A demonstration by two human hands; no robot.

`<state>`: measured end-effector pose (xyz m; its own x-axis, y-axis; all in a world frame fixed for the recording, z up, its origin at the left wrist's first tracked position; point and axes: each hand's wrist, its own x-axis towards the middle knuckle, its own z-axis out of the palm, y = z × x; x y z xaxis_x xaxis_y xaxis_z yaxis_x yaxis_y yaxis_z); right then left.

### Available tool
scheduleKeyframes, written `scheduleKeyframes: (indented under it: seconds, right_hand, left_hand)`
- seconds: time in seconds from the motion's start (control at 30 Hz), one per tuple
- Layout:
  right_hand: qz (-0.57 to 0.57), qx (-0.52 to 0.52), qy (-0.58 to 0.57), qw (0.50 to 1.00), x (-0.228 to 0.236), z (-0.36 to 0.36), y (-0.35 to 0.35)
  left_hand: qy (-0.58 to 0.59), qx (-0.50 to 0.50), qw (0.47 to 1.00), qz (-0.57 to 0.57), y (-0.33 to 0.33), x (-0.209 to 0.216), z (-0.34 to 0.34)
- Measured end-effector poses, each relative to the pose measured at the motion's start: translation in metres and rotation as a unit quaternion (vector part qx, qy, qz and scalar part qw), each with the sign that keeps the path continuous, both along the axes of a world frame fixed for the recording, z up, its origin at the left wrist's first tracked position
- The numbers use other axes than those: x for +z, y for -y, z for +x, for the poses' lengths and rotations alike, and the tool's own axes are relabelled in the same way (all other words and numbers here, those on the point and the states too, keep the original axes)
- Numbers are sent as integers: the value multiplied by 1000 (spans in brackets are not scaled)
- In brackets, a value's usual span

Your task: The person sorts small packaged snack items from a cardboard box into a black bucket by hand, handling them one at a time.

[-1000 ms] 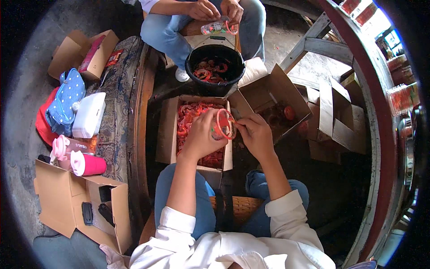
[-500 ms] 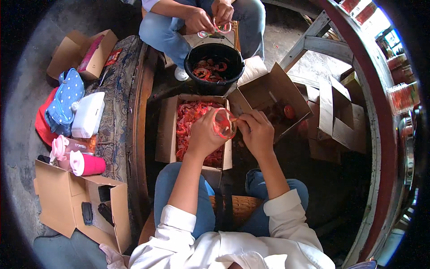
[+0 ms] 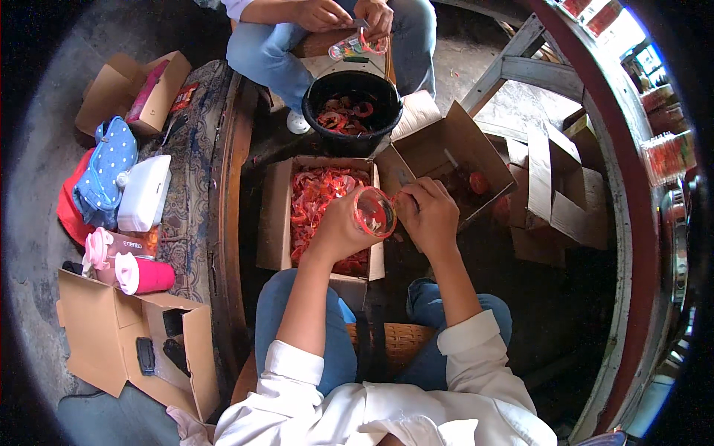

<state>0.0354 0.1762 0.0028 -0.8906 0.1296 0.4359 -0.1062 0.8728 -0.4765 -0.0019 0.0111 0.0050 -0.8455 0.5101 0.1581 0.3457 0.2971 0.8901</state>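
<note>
While left fingers [image 3: 348, 207] wrap a clear cup [image 3: 378, 215], right fingers [image 3: 421, 192] pinched beside it, their hold unclear

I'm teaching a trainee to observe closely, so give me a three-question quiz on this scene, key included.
1. Which of the person's hands grips the clear red-rimmed container?
2. Which colour dominates the scraps in the cardboard box beneath that hand? a) green b) red c) blue
3. True or false: the black bucket lies tipped on its side.

Key: 1. The left hand. 2. b. 3. False; it stands upright.
</note>
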Motion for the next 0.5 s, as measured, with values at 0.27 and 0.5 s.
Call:
scheduleKeyframes:
  seconds: [0.27, 0.5]
  right_hand:
    - [40, -31, 27, 998, -2, -2, -7]
    - [-33, -57, 27, 997, -9, -2, -14]
  left_hand:
    - [27, -47, 998, -17, 1, -6, 0]
    - [51, -7, 997, 61, 6, -6, -2]
